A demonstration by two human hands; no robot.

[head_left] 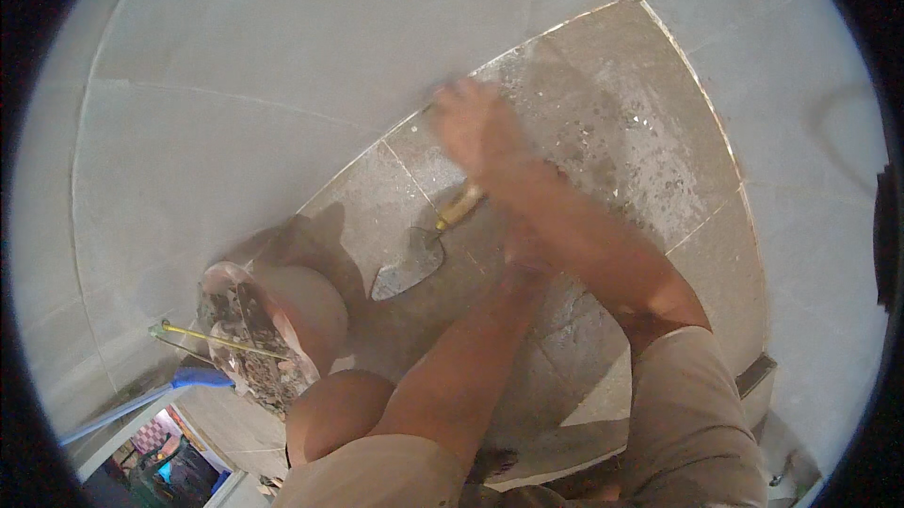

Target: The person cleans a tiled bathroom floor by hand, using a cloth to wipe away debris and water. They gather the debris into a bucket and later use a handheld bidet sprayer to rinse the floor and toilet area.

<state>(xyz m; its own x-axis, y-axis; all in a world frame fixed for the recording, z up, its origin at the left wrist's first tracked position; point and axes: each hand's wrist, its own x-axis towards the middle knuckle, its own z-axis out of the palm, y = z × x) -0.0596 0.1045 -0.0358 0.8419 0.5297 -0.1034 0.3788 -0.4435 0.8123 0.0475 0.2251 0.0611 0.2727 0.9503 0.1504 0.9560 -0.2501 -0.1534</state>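
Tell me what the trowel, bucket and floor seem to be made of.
Trowel blade: likely metal, with a dull grey sheen.
Trowel handle: yellowish; wood or plastic, I can't tell.
Bucket: probably plastic, its pinkish side smooth and rounded.
Floor: probably matte ceramic or stone tile, divided by thin pale seams.

Right hand (478,127) (blurred): at base of wall (282,37). Left hand (525,242): partly hidden, near trowel (411,263). Bucket (318,308): at left, contains debris (271,381).
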